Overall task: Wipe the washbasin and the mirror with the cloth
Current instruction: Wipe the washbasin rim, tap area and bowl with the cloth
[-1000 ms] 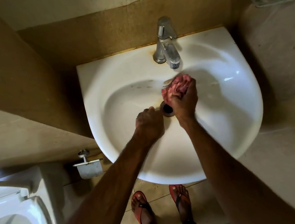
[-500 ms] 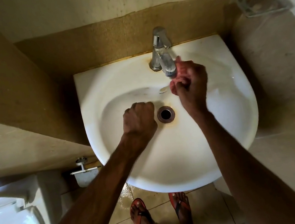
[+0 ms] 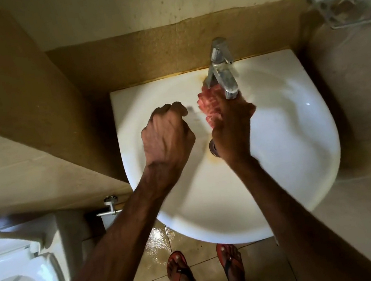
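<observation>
Pink cloth [image 3: 210,105] is bunched in the right hand [image 3: 232,130], whose fingers are curled tightly around it. It lies against the back slope of the basin [image 3: 303,145], just under the spout of the tap [image 3: 223,70] and a little to its left. The left hand [image 3: 166,136] is clenched into a fist with nothing in it, over the left side of the bowl. I cannot tell whether it touches the porcelain, because the picture is blurred there. The drain [image 3: 212,148] is half hidden by the right hand, and a yellow-brown stain [image 3: 209,159] lies just beside it. A rust mark [image 3: 202,78] sits at the back edge, at the foot of the tap.

The step in hand seems to be the wiping of the back of the bowl around the tap. To do it well, I think the cloth should be spread flatter under the palm, because a tight ball touches only a small part of the surface. Short firm strokes around the foot of the tap would suit the rust mark. After that, longer strokes from the back edge down to the drain would carry the dirt away. The free hand could lean on the left edge for balance. The mirror is not in view and is not yet wiped, so a cleaner side of the cloth should be kept for it.
</observation>
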The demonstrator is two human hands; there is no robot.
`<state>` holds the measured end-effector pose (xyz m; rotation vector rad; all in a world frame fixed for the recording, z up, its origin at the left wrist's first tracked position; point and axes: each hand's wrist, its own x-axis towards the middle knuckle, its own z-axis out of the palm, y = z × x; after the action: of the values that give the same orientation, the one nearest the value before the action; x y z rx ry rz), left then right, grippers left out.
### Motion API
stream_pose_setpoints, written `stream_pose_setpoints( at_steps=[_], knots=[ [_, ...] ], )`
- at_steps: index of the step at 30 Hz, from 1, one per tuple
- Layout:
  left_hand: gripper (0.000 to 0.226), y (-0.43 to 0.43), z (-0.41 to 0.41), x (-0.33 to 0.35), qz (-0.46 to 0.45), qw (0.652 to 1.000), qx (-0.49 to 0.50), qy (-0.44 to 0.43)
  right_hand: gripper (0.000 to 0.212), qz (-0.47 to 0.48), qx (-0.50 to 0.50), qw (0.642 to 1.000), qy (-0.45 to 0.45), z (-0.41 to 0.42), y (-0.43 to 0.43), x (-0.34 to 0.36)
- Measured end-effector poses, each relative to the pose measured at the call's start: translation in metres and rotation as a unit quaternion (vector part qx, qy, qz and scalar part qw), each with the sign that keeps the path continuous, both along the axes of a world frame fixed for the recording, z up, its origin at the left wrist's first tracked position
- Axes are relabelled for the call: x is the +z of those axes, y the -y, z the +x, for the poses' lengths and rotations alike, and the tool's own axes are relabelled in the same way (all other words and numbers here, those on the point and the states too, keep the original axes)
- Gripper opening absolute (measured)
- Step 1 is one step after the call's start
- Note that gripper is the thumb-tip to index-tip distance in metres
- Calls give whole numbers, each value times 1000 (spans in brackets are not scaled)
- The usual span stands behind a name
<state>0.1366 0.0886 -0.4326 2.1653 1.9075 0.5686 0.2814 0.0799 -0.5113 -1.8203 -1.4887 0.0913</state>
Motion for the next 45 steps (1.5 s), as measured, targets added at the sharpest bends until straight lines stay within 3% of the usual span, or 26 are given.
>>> stream_pose_setpoints(
  at_steps=[4, 8, 11, 15, 19, 24, 31, 35, 39, 42, 45],
  knots=[
    [30, -5, -8, 5, -9, 1000, 13, 14, 72, -60, 48, 996, 46, -31, 3, -7],
    [15, -10, -15, 8, 6, 1000, 21, 2, 47, -23, 155, 987, 48, -52, -26, 7],
    [21, -12, -23, 9, 22, 998, 53, -1, 50, -47, 204, 977, 29, -42, -62, 23],
    [28, -10, -31, 11, 14, 999, 50, 5, 64, -67, 129, 988, 48, -34, -63, 20],
    [27, -7, -38, 6, -9, 999, 48, 15, 66, -77, 31, 994, 71, -56, -50, 15],
    [30, -1, -45, -2, -20, 998, 44, 32, 54, -55, 153, 985, 62, -35, -25, 13],
    [44, -3, -34, -11, -24, 999, -20, 17, 34, -21, 149, 987, -62, 40, 14, 22],
    [55, -12, -17, -15, -35, 996, -87, -8, 46, -119, 124, 983, -64, 73, -22, 41],
    [53, -21, -3, -13, -76, 991, -98, -43, 68, -210, 88, 974, -3, 78, -52, 59],
    [50, -22, 4, -8, -102, 987, -99, -80, 72, -193, 76, 978, -2, 71, -48, 59],
    [49, -25, 9, -1, -119, 983, -95, -106, 51, -128, 128, 983, -37, 65, -24, 48]
  ],
)
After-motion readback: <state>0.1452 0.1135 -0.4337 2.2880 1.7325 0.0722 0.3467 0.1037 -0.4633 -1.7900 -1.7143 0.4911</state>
